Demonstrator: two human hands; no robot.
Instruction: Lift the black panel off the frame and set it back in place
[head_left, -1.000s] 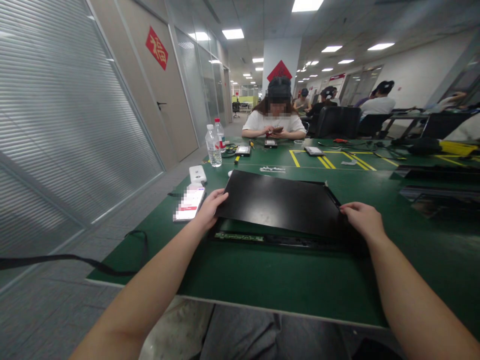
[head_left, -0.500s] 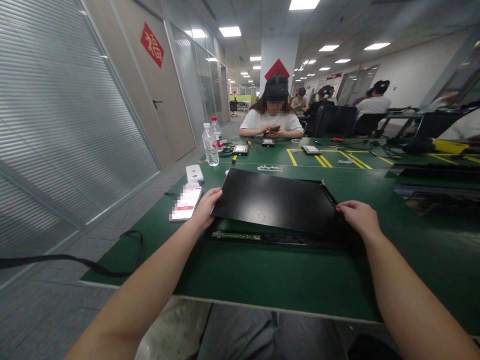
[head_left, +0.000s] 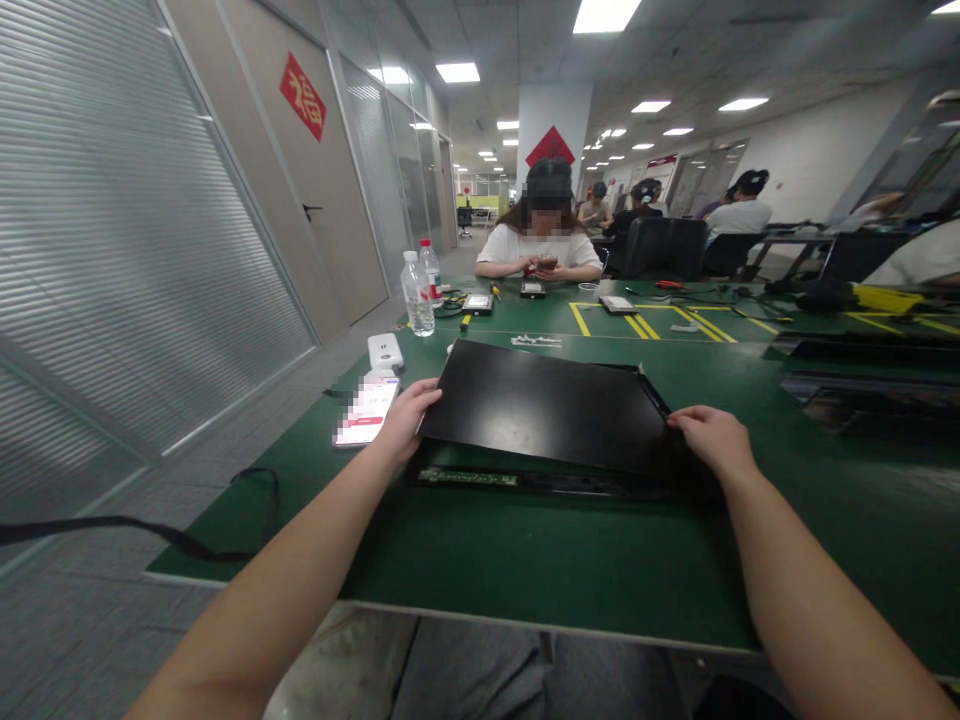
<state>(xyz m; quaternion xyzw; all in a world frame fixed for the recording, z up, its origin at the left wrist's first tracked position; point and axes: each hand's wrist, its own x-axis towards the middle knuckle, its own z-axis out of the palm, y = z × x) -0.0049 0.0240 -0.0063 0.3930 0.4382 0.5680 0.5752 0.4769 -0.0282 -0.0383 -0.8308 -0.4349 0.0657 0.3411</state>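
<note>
A glossy black display panel [head_left: 540, 405] lies tilted in front of me, its left side raised above a shallow black frame [head_left: 570, 487]. My left hand [head_left: 409, 415] grips the panel's left edge, thumb on top and fingers beneath. At the right side, my right hand [head_left: 711, 432] pinches the rim of the black frame beside the panel's edge; its other fingers are curled. Along the near side of the frame a strip of green circuit board [head_left: 469, 478] shows. The panel hides the inside of the frame.
Left of the panel lie a lit phone [head_left: 367, 412] and a white device [head_left: 385, 351]. Two bottles [head_left: 418, 295] stand farther back. Dark panels [head_left: 862, 395] lie at right. Across the green table [head_left: 525, 560] a person [head_left: 540, 240] holds a phone, near several hard drives [head_left: 617, 305].
The view has shifted slightly. Both hands keep their hold, and the panel stays at about the same tilt.
</note>
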